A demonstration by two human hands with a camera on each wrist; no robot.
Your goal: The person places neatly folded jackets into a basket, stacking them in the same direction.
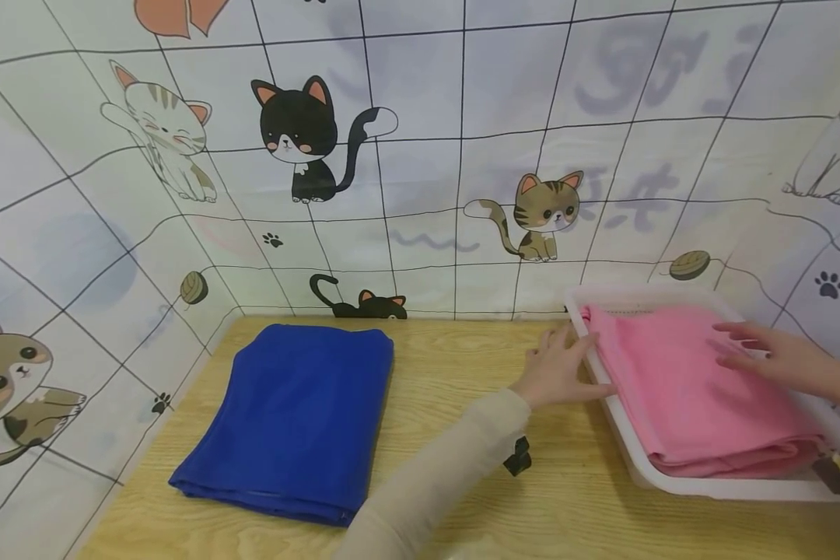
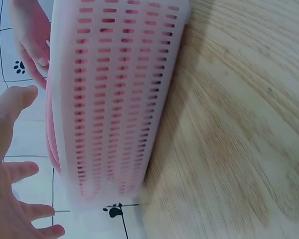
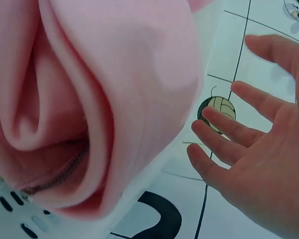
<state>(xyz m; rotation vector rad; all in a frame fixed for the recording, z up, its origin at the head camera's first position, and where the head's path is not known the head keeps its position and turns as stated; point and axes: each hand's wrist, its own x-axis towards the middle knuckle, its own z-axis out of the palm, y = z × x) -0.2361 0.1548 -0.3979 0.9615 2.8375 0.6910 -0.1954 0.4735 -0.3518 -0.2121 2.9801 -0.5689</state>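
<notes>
A folded pink cloth (image 1: 700, 381) lies inside a white plastic basket (image 1: 714, 488) with slotted walls, at the right in the head view. Part of a zipper (image 3: 65, 174) shows in the cloth's fold in the right wrist view. My left hand (image 1: 554, 372) is at the basket's left rim, fingers spread; the left wrist view shows these fingers beside the slotted wall. Over the right part of the pink cloth hovers my right hand (image 1: 777, 358), its fingers apart and holding nothing. Whether the left fingertips touch the rim, I cannot tell.
A folded blue cloth (image 1: 301, 420) lies flat on the left of the wooden table (image 1: 455, 435). Behind and at the sides stand walls (image 1: 420, 179) covered with a cat-and-grid print. The basket stands close to the back wall.
</notes>
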